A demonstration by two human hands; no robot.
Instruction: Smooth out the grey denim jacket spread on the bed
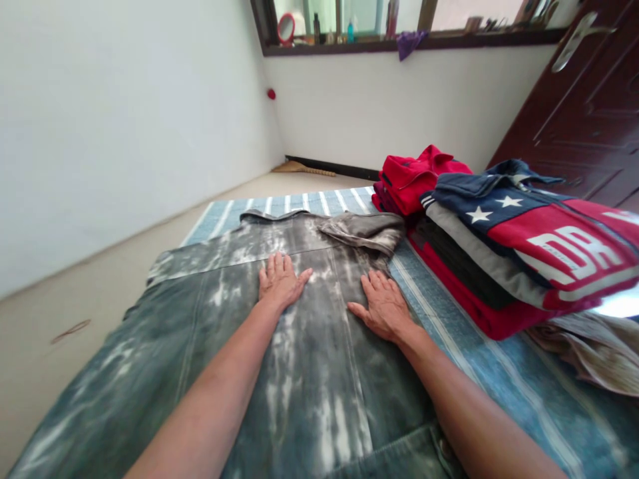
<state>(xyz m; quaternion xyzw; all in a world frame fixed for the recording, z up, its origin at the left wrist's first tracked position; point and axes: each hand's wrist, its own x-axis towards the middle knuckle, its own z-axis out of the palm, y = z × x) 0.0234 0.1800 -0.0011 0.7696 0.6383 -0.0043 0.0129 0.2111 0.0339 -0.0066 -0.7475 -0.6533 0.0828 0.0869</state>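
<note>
Left hand (281,281) and right hand (383,307) flat and palm-down on a bleached grey-green denim shirt (319,392), placed apart on either side of its middle seam, apparently to press the cloth smooth against the surface below; fingers on both hands straight and fanned fairly wide, pads resting on the denim, nothing pinched or gripped, no fold of cloth between them. Shirt spread out on a blue-and-white striped mat (429,313), collar (277,216) at the far end, one sleeve (362,233) bunched inward across the top, perhaps to keep it within the mat's edge. Just beside that sleeve, folded red polo shirts (419,179) and a pile topped by a navy-and-red star-print jacket (529,246), seemingly set off to the right to leave room for the spread shirt; a crumpled beige cloth (589,352) against the pile's near side; farther off, a straw broom (304,170) along the wall's foot and a dark wooden door (584,126)
</note>
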